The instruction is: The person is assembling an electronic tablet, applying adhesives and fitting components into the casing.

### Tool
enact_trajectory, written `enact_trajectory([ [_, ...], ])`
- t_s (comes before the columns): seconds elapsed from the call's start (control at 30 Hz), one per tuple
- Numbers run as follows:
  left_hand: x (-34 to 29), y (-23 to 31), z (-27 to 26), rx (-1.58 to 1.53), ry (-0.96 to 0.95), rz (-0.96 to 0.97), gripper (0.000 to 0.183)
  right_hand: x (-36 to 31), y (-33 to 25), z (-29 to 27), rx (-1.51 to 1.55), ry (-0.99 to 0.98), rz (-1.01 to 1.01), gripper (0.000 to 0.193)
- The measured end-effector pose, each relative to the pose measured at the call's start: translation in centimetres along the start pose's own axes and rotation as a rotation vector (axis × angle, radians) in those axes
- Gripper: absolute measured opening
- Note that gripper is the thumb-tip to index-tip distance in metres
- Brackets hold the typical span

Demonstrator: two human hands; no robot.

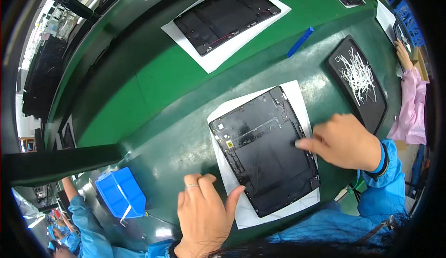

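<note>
A flat black device casing (274, 165), like a tablet or laptop shell, lies tilted on a white sheet (226, 169) right in front of me. It has thin cables, small screws along its rim and a small yellow label. My left hand (203, 216) is at the casing's lower left edge, thumb stretched out to that edge, fingers loosely bent above the table. Across from it, my right hand (348, 142) rests its thumb on the right edge, the other fingers curled in and apart from the thumb. Neither hand grasps anything visible.
A dark tray (334, 65) with white strips (357, 76) stands at the right, near a blue pen (300, 42). Another black casing (227, 16) lies on paper at the back. A blue bin (121, 193) sits at the left. Co-workers' arms show at the right (411, 95) and left.
</note>
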State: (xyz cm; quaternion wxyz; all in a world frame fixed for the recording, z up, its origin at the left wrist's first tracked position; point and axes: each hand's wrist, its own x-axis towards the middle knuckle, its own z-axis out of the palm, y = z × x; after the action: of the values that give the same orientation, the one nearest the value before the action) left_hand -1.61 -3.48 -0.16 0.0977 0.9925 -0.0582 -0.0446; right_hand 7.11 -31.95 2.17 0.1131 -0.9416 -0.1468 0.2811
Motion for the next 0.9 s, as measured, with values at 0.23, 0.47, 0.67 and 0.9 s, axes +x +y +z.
enact_trajectory([
  [0.23, -0.9, -0.4, 2.2, -0.757, -0.196, -0.1, 0.036, -0.2, 0.7, 1.5, 0.247, -0.121, -0.064, 0.038],
  [0.47, 4.0, -5.1, 1.4, -1.149, -0.05, -0.326, 0.024, 0.8, -0.2, 2.8, 0.509, -0.016, -0.176, 0.038],
  [0.67, 16.2, -17.3, -2.7, -0.654, 0.563, -0.304, 0.029, 0.5, -0.1, 3.8, 0.415, 0.067, -0.245, 0.036],
  [0.9, 22.0, -12.8, -0.9, 0.202, 0.767, -0.198, 0.024, 1.0, 1.8, 4.0, 0.472, 0.217, -0.188, 0.036],
])
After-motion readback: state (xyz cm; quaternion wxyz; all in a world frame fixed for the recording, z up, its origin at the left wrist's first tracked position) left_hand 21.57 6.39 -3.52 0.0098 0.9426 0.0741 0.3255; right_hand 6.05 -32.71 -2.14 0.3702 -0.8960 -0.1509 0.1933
